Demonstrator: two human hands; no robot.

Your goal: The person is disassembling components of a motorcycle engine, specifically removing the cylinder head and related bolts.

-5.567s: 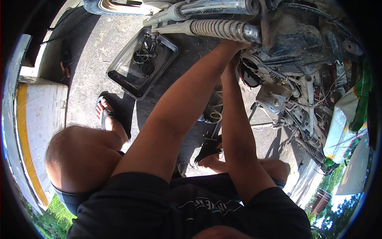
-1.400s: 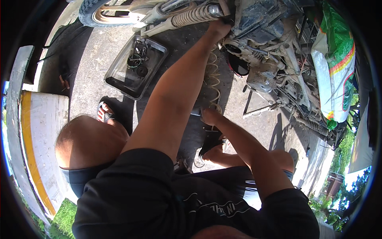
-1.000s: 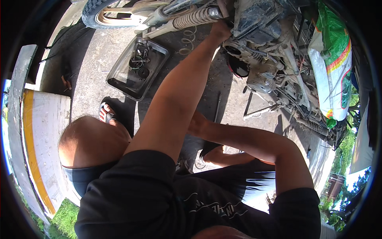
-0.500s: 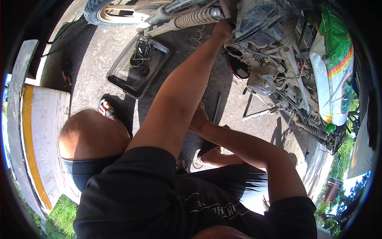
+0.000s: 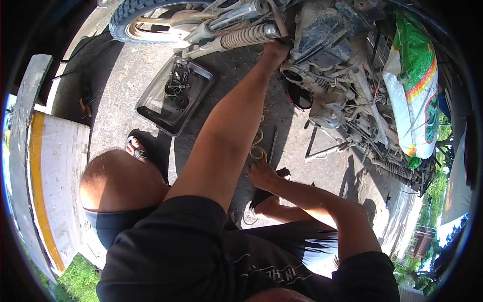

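Note:
My left arm stretches forward to a partly stripped motorcycle. At its end my left hand is closed at the lower end of a brown metal bar on the machine; its fingers are mostly hidden. Low over the floor, my right hand is curled with its fingers at a thin yellowish coil. Loops of that coil run forward beside my left forearm, which hides part of it. A long thin metal tool lies on the floor just right of the coil.
A metal tray with greasy parts lies ahead on the left. A person's head is close on my left. Beyond are a tyre and a spring shock absorber. A green and white sack rests on the motorcycle.
My right hand has come back toward me and slightly right, and yellowish loops now show in front of it. The coil end beyond my left forearm no longer shows. The view has shifted slightly.

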